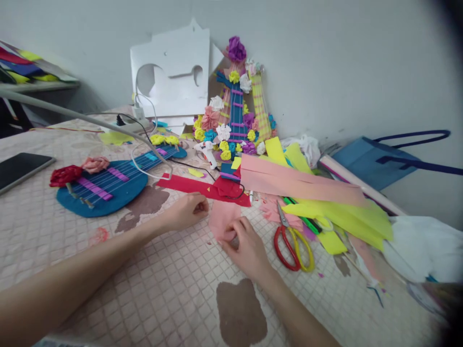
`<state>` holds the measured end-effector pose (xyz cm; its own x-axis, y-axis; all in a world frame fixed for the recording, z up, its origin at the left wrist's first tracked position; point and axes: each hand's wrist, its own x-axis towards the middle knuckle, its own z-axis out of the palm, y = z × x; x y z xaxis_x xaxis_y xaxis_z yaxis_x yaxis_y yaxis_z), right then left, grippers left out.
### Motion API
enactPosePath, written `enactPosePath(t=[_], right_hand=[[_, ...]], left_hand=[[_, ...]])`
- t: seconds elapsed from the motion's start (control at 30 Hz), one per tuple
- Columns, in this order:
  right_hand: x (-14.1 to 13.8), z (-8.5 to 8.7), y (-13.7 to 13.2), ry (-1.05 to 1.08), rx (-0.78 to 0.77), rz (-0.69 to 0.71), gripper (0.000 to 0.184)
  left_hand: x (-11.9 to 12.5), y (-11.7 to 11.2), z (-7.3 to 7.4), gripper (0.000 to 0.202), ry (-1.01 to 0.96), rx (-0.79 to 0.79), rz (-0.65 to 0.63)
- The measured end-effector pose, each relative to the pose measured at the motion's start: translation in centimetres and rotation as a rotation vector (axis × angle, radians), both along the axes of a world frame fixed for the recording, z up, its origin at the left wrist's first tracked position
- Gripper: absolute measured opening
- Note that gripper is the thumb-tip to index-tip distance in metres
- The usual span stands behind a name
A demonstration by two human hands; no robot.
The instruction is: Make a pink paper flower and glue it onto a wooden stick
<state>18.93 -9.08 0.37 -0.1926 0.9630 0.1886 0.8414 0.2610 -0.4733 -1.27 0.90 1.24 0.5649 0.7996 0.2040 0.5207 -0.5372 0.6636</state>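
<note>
My right hand (pixel 246 246) rests on the table with its fingers curled onto a small pink piece of felt (pixel 222 219), pinching its near edge. My left hand (pixel 188 210) lies just left of that piece, fingers curled into a loose fist near the edge of a red felt strip (pixel 188 185); what its fingertips hold I cannot make out. Red and yellow scissors (pixel 292 243) lie closed to the right of my right hand.
A blue felt guitar (pixel 108 185) with red and pink roses lies at left, a phone (pixel 20 168) beyond it. A white glue gun (pixel 208 152), flower-decorated guitars (pixel 237 113) against the wall, pink and yellow felt sheets (pixel 325 202), a blue bag (pixel 376 161).
</note>
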Motion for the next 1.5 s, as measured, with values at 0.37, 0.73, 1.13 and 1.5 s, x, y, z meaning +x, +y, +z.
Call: enactPosePath(t=[0.37, 0.73, 1.13, 1.5], right_hand=[[-0.2, -0.4, 0.1, 0.075, -0.004, -0.053, 0.021], [0.8, 0.2, 0.4, 0.196, -0.027, 0.010, 0.026], [1.9, 0.2, 0.7, 0.174, 0.004, -0.101, 0.019], [3.9, -0.5, 1.8, 0.199, 0.063, -0.116, 0.008]], left_hand=[[3.0, -5.5, 1.1, 0.009, -0.041, 0.079, -0.216], [3.3, -4.7, -0.4, 0.012, 0.009, -0.007, -0.205], [3.8, -5.3, -0.1, 0.012, 0.072, -0.031, -0.090], [3.8, -5.2, -0.4, 0.012, -0.004, -0.031, -0.073]])
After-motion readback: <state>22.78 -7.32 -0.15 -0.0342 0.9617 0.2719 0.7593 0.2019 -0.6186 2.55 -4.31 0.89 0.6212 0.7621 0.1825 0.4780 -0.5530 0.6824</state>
